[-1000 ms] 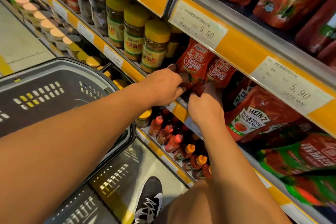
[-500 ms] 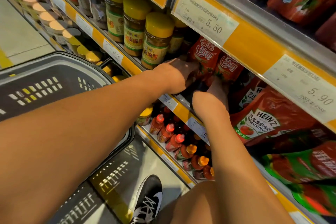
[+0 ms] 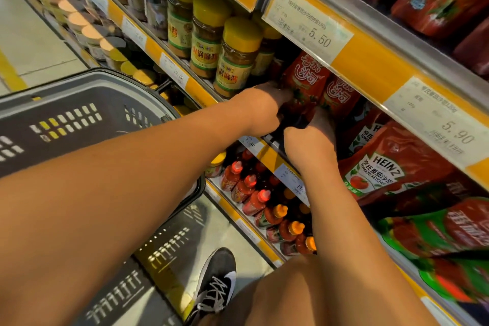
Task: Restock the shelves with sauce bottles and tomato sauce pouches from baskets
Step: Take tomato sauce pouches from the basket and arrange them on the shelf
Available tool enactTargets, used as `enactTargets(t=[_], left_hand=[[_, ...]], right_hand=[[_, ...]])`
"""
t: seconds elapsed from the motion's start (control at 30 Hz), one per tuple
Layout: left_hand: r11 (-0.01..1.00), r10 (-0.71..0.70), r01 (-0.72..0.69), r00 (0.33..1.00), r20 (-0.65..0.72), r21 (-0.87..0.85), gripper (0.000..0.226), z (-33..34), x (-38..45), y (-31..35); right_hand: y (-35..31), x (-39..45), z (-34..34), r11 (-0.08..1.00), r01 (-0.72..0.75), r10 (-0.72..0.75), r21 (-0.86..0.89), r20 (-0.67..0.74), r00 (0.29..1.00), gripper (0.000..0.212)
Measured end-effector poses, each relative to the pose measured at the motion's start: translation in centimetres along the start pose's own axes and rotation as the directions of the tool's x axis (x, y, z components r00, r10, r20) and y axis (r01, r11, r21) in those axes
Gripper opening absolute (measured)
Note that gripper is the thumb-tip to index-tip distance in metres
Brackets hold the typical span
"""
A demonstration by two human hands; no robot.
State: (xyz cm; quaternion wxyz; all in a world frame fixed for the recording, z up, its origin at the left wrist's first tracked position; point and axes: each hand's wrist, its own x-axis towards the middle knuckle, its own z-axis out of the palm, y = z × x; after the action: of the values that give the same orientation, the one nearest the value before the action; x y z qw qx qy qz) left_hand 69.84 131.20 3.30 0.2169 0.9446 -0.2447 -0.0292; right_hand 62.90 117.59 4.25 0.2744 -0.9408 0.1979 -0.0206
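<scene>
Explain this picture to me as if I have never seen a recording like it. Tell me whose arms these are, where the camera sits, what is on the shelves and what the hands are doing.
There is no machine here. A person wears a camera on the head, so you look forward and down along their two bare arms.

The left hand and the right hand both reach into a shop shelf, at the foot of two small red sauce pouches standing side by side. The fingers are hidden behind the hands and pouches, so I cannot tell whether they grip.

Left of the pouches stand yellow-capped jars. To the right lies a Heinz ketchup pouch. One shelf lower are small red bottles with red and orange caps. A price tag reading 5.50 hangs above.

A dark plastic basket sits at the left, and a black shoe shows on the floor.
</scene>
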Motion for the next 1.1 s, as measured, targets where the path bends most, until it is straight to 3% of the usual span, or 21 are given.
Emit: enactTargets(t=[0.07, 0.37, 0.67, 0.9, 1.1], left_hand=[[0.999, -0.021, 0.019, 0.999, -0.031, -0.043, 0.047, -0.7, -1.6, -0.2], [0.976, -0.138, 0.094, 0.964, -0.228, -0.195, 0.025, -4.6, -13.6, -3.8], [0.929, -0.342, 0.288, 0.908, -0.241, -0.231, 0.04, -8.6, -25.7, -7.7], [0.834, -0.537, 0.463, 0.806, -0.249, -0.3, 0.036, -9.8, -33.4, -11.2], [0.676, -0.717, 0.625, 0.68, -0.153, -0.39, 0.025, -7.4, -38.5, -16.3]], right_hand=[[-0.5, -0.9, -0.2, 0.998, 0.058, -0.058, 0.007, 0.01, 0.998, 0.054], [-4.3, -6.0, 0.3, 0.948, 0.256, -0.259, 0.188, -0.007, 0.966, 0.034], [-9.3, -12.1, 2.6, 0.865, 0.452, -0.476, 0.217, 0.072, 0.877, 0.034], [-12.9, -16.3, 6.1, 0.786, 0.591, -0.618, 0.183, 0.263, 0.74, 0.036], [-15.1, -17.9, 10.5, 0.76, 0.641, -0.62, 0.112, 0.42, 0.662, 0.041]])
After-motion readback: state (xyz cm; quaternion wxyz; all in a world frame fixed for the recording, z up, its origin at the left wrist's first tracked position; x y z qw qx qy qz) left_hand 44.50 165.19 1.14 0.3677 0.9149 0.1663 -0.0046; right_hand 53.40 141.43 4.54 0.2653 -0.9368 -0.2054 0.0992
